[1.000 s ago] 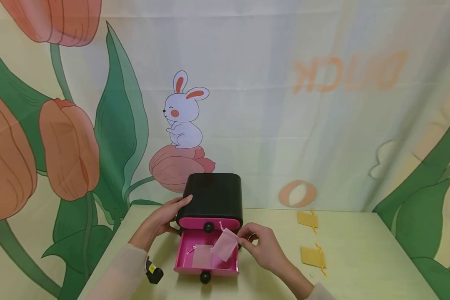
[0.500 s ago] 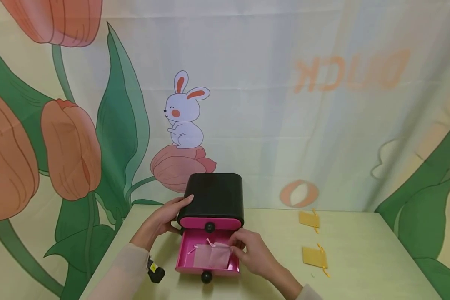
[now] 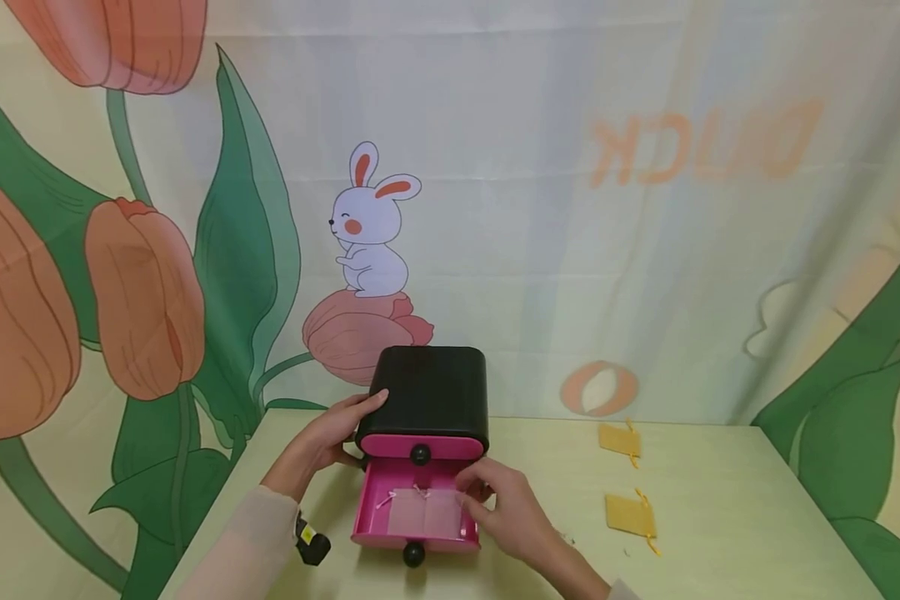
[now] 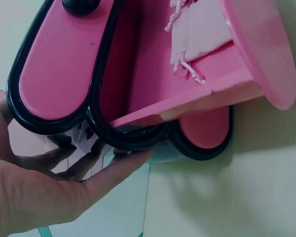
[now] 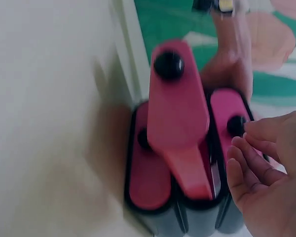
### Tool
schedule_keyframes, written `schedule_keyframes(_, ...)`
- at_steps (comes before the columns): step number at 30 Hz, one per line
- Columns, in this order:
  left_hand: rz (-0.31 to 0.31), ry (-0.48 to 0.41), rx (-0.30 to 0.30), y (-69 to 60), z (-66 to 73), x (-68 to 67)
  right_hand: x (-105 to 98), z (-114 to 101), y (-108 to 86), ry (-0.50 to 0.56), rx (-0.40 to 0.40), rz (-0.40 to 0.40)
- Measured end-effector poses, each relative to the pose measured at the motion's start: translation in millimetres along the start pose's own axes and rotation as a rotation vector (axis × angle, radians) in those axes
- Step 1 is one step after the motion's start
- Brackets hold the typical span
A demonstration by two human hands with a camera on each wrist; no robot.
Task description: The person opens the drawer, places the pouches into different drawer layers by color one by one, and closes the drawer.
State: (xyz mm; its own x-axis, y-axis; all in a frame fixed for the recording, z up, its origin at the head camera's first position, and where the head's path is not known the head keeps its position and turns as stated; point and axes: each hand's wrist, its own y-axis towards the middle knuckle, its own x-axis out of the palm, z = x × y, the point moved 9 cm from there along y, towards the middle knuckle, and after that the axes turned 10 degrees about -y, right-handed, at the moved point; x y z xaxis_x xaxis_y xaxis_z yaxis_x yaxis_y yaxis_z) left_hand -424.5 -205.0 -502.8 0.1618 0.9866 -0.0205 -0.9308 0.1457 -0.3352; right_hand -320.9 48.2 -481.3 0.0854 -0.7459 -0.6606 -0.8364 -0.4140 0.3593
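Observation:
A black cabinet (image 3: 431,387) with pink drawers stands on the table, its middle drawer (image 3: 369,500) pulled out. Two pale pink drawstring pouches, the left pouch (image 3: 405,515) and the right pouch (image 3: 442,518), lie flat side by side in that drawer. My left hand (image 3: 332,433) grips the cabinet's left side, fingers over the top edge and thumb lower down, as the left wrist view (image 4: 44,190) also shows. My right hand (image 3: 510,507) is at the drawer's right side, loosely bent fingertips beside the right pouch's edge. In the right wrist view nothing shows between its fingers (image 5: 259,165).
Two yellow drawstring pouches, a far pouch (image 3: 618,440) and a nearer pouch (image 3: 631,516), lie to the right on the pale table (image 3: 727,508). A printed curtain (image 3: 510,250) hangs behind. The wrist camera (image 3: 312,543) is strapped on the left wrist.
My right hand has lowered the right pink pouch into the drawer beside the other one, and it has settled flat. My left hand has stayed on the cabinet.

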Motion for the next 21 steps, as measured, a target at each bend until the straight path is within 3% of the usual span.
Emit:
schedule_keyframes(4,-0.003,0.001,0.002,-1.0,0.9,0.5,12,-15,-14.9,0.121,0.026,-0.079)
schedule_keyframes(8,-0.001,-0.003,-0.004,-0.6,-0.1,0.1,44,-19,-35.0,0.302,0.097,-0.255)
schedule_keyframes(13,0.005,-0.003,0.000,-0.4,0.7,-0.6,114,24,-55.9,0.440,0.199,-0.471)
schedule_keyframes(17,0.002,0.003,0.003,-0.7,0.8,-0.4,158,56,-61.3,0.465,0.192,-0.509)
schedule_keyframes(21,-0.002,0.003,0.000,-1.9,0.6,-0.5,161,47,-61.6,0.497,0.306,-0.480)
